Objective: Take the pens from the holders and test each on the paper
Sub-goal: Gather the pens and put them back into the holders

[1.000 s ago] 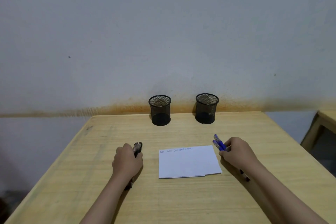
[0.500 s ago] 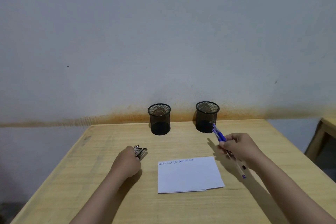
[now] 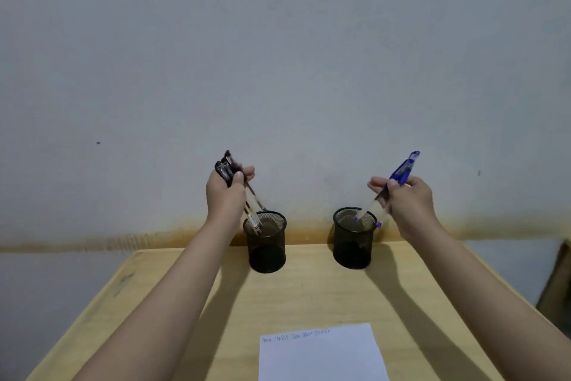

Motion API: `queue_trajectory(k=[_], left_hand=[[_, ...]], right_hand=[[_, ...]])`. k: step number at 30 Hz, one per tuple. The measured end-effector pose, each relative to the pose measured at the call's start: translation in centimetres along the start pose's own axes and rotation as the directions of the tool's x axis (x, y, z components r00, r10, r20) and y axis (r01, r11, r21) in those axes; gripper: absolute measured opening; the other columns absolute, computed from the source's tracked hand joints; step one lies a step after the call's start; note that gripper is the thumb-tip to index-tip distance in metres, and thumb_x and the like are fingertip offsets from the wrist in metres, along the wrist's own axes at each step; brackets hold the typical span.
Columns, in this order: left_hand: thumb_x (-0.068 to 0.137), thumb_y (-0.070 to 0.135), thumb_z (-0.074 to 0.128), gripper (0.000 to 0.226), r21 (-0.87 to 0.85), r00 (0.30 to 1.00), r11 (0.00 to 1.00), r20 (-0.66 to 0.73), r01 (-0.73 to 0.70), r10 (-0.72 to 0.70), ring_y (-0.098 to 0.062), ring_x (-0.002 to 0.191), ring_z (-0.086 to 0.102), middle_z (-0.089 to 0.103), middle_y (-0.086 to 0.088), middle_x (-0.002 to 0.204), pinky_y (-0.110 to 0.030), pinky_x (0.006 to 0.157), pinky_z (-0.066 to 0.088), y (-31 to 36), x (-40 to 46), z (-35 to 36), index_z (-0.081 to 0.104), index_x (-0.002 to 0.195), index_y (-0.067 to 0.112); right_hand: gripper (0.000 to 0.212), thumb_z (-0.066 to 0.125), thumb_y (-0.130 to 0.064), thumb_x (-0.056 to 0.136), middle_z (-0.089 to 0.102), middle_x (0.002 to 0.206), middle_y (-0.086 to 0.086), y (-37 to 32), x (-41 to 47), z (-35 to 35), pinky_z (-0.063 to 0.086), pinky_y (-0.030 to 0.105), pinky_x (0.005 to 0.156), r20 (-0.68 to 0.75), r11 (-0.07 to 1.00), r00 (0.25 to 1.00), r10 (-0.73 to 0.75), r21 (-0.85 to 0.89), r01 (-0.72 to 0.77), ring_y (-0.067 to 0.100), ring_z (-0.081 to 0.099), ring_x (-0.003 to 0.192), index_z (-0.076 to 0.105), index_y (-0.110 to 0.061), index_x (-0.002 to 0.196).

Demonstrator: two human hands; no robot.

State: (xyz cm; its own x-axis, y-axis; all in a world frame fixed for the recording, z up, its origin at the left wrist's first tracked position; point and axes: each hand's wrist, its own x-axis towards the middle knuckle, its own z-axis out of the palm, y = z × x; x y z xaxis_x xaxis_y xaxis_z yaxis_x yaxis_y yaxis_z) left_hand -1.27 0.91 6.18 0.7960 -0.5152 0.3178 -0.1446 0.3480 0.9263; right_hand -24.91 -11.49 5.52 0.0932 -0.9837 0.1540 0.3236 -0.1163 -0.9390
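Two black mesh holders stand at the table's far edge, the left holder [image 3: 267, 244] and the right holder [image 3: 354, 240]. My left hand [image 3: 225, 196] grips a bundle of black pens [image 3: 228, 169] above the left holder, their tips dipping into its mouth. Above and to the right of the other holder, my right hand [image 3: 408, 204] grips a bundle of blue pens [image 3: 401, 172], tips angled down at its rim. The white paper [image 3: 321, 353], with a line of handwriting along its top, lies near the table's front edge.
The wooden table [image 3: 309, 294] butts against a grey wall with a rusty stain line. Another wooden piece of furniture [image 3: 556, 281] shows at the right edge.
Both hands have lifted from beside the paper and moved forward, carrying their pens to above the two holders. The camera has tilted so the paper sits lower in view.
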Motion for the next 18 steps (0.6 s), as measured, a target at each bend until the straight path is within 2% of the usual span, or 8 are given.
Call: queue_trajectory(k=[4,6,8,9,11,13,15,18], left_hand=[[0.095,-0.001,0.036,0.022,-0.119,0.99,0.993,-0.142,-0.006,-0.011,-0.017,0.091,0.067,0.067,0.001,0.087,-0.027,0.083,0.047,-2.4,1.6,1.3,0.049,0.093,0.017],[0.095,0.001,0.037,0.025,-0.095,0.983,0.995,-0.181,0.009,-0.026,-0.015,0.093,0.067,0.068,-0.001,0.091,-0.031,0.087,0.048,-3.9,1.7,1.4,0.048,0.09,0.023],[0.095,0.0,0.038,0.027,-0.056,0.978,0.998,-0.204,0.024,-0.035,-0.016,0.094,0.067,0.068,-0.005,0.094,-0.037,0.091,0.05,-5.4,1.4,1.4,0.046,0.088,0.026],[0.094,0.0,0.038,0.027,-0.06,0.977,0.998,-0.208,0.031,-0.043,-0.018,0.095,0.068,0.068,-0.006,0.094,-0.042,0.092,0.051,-6.3,1.3,1.3,0.045,0.089,0.025],[0.094,0.0,0.038,0.025,-0.096,0.977,0.994,-0.201,0.05,-0.069,-0.02,0.092,0.069,0.068,-0.006,0.092,-0.049,0.091,0.052,-7.6,1.3,1.3,0.043,0.1,0.023],[0.092,-0.002,0.042,0.038,-0.11,0.98,0.993,-0.183,0.053,-0.072,-0.018,0.091,0.069,0.066,-0.005,0.093,-0.047,0.091,0.052,-8.1,1.2,1.1,0.04,0.115,0.028],[0.088,-0.002,0.052,0.052,-0.064,0.984,0.998,-0.173,0.023,-0.034,-0.013,0.088,0.066,0.064,-0.001,0.093,-0.038,0.088,0.053,-8.1,1.0,1.0,0.039,0.123,0.034],[0.086,0.002,0.058,0.046,0.025,0.984,1.0,-0.179,-0.018,0.023,-0.012,0.089,0.064,0.064,-0.003,0.095,-0.035,0.085,0.053,-8.4,0.8,0.9,0.047,0.118,0.034]], right_hand=[[0.013,0.037,-0.004,0.098,0.07,0.092,0.005,2.7,2.2,1.0,0.051,0.041,0.096,-0.063,0.971,0.984,-0.169,-0.181,0.155,0.02,0.068,0.098,0.036,-0.011,0.11],[0.022,0.038,-0.003,0.098,0.069,0.099,0.008,4.2,2.7,1.4,0.054,0.034,0.085,-0.05,0.96,0.981,-0.186,-0.222,0.171,0.02,0.068,0.099,0.033,-0.014,0.117],[0.03,0.037,-0.003,0.098,0.064,0.107,0.011,5.5,2.7,1.7,0.053,0.022,0.068,-0.042,0.962,0.984,-0.175,-0.221,0.162,0.021,0.069,0.095,0.031,-0.015,0.125],[0.032,0.038,-0.004,0.098,0.062,0.109,0.012,6.1,2.6,1.7,0.052,0.02,0.067,-0.044,0.958,0.982,-0.182,-0.231,0.167,0.02,0.069,0.092,0.03,-0.016,0.127],[0.038,0.04,-0.004,0.097,0.061,0.108,0.011,7.2,2.4,1.8,0.054,0.027,0.075,-0.039,0.937,0.974,-0.224,-0.284,0.204,0.016,0.07,0.086,0.027,-0.018,0.131],[0.047,0.041,-0.002,0.095,0.06,0.102,0.008,7.9,2.1,1.7,0.053,0.029,0.077,-0.018,0.916,0.964,-0.264,-0.317,0.245,0.014,0.07,0.084,0.023,-0.017,0.135],[0.055,0.043,0.0,0.092,0.06,0.096,0.005,8.3,1.8,1.7,0.049,0.026,0.072,0.001,0.902,0.957,-0.289,-0.335,0.273,0.017,0.069,0.083,0.018,-0.017,0.139],[0.066,0.051,0.001,0.089,0.059,0.081,0.005,8.3,1.8,1.9,0.048,0.025,0.065,-0.02,0.89,0.949,-0.315,-0.352,0.289,0.021,0.065,0.074,0.015,-0.019,0.141]])
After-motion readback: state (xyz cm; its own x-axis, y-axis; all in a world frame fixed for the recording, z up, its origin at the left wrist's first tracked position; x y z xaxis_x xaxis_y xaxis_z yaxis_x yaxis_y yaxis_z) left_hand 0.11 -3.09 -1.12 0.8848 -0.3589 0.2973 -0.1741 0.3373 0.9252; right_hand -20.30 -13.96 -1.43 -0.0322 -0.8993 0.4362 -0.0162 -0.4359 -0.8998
